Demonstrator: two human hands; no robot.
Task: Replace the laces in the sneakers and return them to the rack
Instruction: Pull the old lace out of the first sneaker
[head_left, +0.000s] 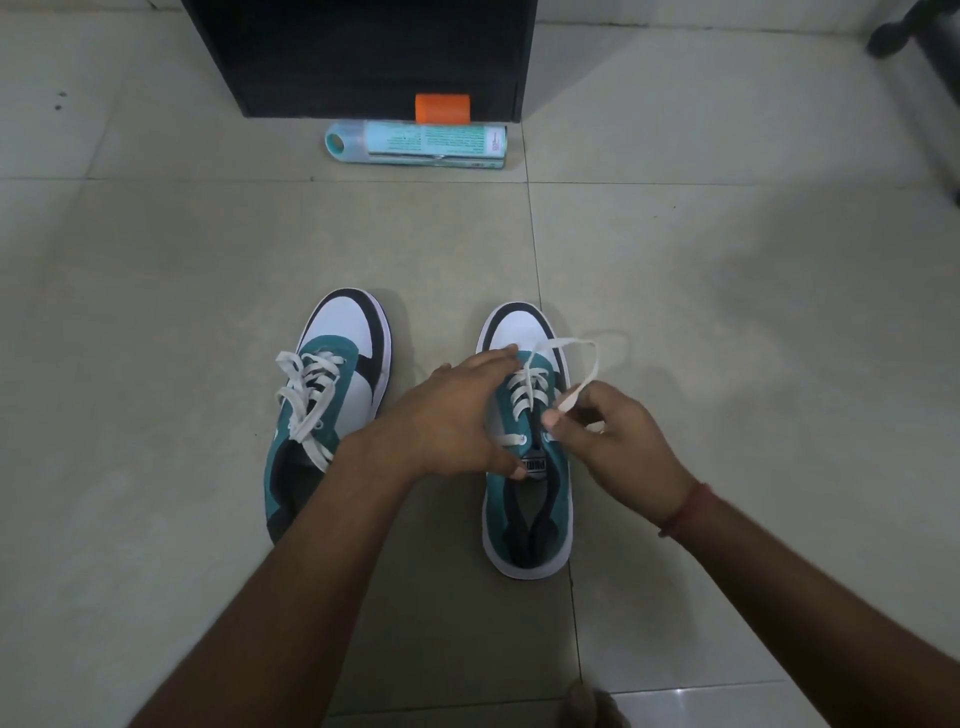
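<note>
Head camera, looking steeply down, floor (156, 364) near.

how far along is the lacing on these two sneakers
Left sneaker looks fully laced, ends loose. On the right sneaker the left hand steadies it while the right hand pinches the lace; top eyelets remain. Both are on the floor, not racked.

The tongue label (535, 464) of the right-hand sneaker (527, 467) reads PUMA, partly covered, while print on the teal box (436, 145) is too small to read
</note>
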